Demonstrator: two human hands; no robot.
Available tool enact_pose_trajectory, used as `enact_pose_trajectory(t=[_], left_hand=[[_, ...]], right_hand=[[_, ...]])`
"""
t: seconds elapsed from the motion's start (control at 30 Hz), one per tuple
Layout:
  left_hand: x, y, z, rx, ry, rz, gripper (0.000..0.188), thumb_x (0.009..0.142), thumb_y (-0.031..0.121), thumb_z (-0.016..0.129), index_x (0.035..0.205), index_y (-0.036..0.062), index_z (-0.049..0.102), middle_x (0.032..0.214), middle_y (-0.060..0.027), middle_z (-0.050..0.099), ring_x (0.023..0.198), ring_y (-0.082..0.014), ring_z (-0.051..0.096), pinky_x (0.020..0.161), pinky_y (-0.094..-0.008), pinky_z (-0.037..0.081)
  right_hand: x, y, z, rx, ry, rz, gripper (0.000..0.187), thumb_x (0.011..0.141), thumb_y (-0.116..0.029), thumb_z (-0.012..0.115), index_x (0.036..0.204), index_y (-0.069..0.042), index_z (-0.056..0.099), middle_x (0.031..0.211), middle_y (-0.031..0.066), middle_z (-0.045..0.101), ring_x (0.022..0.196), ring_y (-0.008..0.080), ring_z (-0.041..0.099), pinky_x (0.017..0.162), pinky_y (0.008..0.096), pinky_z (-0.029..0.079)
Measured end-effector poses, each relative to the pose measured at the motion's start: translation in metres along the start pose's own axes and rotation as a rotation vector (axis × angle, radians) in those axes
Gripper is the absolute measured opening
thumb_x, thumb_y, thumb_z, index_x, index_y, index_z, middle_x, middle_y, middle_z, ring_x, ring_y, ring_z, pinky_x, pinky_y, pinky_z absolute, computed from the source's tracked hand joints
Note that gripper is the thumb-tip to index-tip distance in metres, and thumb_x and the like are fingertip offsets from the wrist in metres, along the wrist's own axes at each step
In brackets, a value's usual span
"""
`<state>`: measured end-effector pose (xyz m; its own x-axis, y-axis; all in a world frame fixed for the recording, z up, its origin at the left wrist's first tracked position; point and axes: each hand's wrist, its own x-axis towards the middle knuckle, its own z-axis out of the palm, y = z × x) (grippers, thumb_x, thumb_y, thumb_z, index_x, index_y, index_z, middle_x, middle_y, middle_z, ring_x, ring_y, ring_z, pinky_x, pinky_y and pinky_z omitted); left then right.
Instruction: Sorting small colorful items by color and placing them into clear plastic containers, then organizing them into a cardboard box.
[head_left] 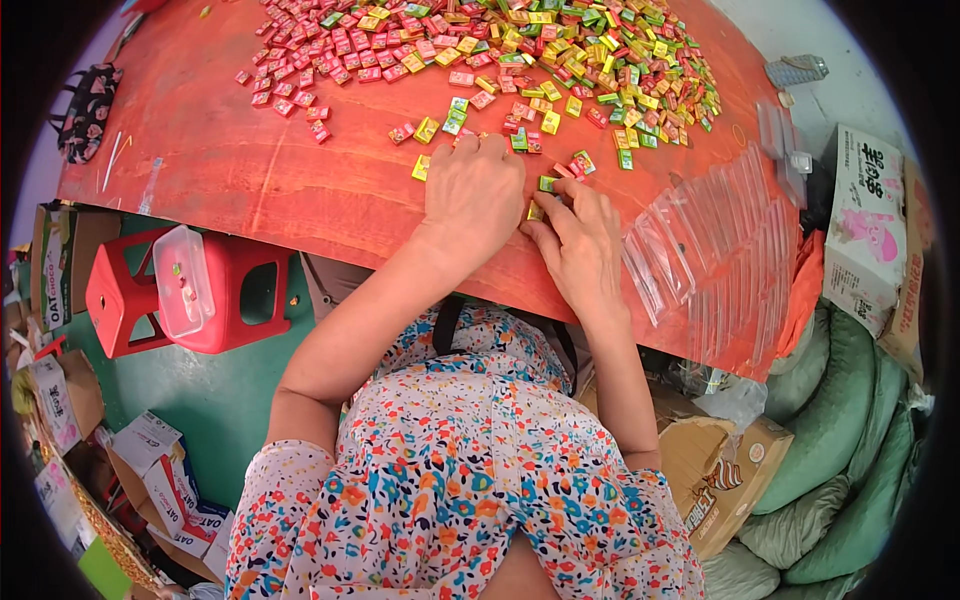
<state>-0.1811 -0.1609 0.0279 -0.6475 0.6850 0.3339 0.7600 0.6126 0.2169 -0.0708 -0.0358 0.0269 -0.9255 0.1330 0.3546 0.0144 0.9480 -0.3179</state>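
On the red table (350,210) lie many small, brightly coloured boxes (430,45), red, yellow and green, heaped toward the far side. My left hand (475,190) rests over a few loose ones near the middle, back upward. Its fingers curl down and in; whatever is under them is hidden. Just right of it, my right hand (585,235) has its thumb and forefinger closed about a small yellow box (536,211). A green-and-yellow box (548,184) lies by its fingertips. To the left of my left hand lies another yellow box (421,168).
Clear plastic sleeves (715,240) are spread at the table's right side. A dark floral bag (88,112) sits at the far left edge. Below stand red stools (235,295) bearing a clear tub (184,280). Cartons (865,230) and green sacks (830,410) crowd the right.
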Motion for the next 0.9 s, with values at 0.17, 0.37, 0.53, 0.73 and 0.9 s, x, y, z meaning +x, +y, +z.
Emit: enact_pose_trajectory(t=[0.17,0.37,0.53,0.73,0.9], left_hand=[[-0.004,-0.028,-0.036,-0.44,0.147,-0.132,0.015,0.077,0.012,0.07,0.086,0.002,0.064,0.082,-0.0082,0.063,0.072,-0.0231,0.063,0.065,-0.0348,0.051],[-0.041,-0.057,-0.062,-0.531,-0.012,-0.316,0.017,0.081,0.015,0.07,0.088,0.0012,0.065,0.081,-0.014,0.066,0.071,-0.0301,0.066,0.063,-0.0388,0.052],[-0.059,-0.051,-0.033,-0.461,-0.037,-0.238,0.022,0.082,0.022,0.073,0.089,0.0024,0.067,0.079,-0.0138,0.064,0.07,-0.0323,0.065,0.061,-0.0419,0.052],[-0.057,-0.052,-0.026,-0.435,-0.01,-0.208,0.027,0.082,0.026,0.073,0.094,0.0022,0.067,0.083,-0.0135,0.063,0.073,-0.0331,0.065,0.062,-0.0428,0.052],[-0.057,-0.053,-0.033,-0.48,-0.094,-0.06,0.038,0.077,0.024,0.076,0.108,0.0036,0.065,0.1,-0.0127,0.056,0.086,-0.032,0.063,0.07,-0.0428,0.053]], right_hand=[[0.003,-0.007,0.001,0.107,0.044,-0.081,0.039,0.073,-0.014,0.075,0.109,-0.004,0.066,0.111,0.0087,0.058,0.101,0.0273,0.055,0.083,0.0405,0.043],[0.021,-0.017,0.003,0.031,-0.11,-0.169,0.035,0.08,-0.012,0.07,0.114,-0.007,0.063,0.11,0.0097,0.06,0.101,0.0289,0.056,0.091,0.0415,0.043],[0.025,-0.008,-0.001,0.078,-0.094,-0.198,0.029,0.079,-0.013,0.07,0.106,-0.006,0.065,0.101,0.008,0.062,0.098,0.0264,0.057,0.087,0.0412,0.043],[0.005,0.008,-0.027,-0.044,-0.076,-0.099,0.029,0.078,-0.012,0.071,0.106,-0.005,0.067,0.102,0.0079,0.062,0.094,0.0266,0.057,0.081,0.04,0.044],[0.004,0.003,-0.024,-0.108,-0.069,-0.075,0.029,0.076,-0.012,0.072,0.105,-0.005,0.068,0.1,0.0066,0.061,0.092,0.0248,0.057,0.078,0.0389,0.043]])
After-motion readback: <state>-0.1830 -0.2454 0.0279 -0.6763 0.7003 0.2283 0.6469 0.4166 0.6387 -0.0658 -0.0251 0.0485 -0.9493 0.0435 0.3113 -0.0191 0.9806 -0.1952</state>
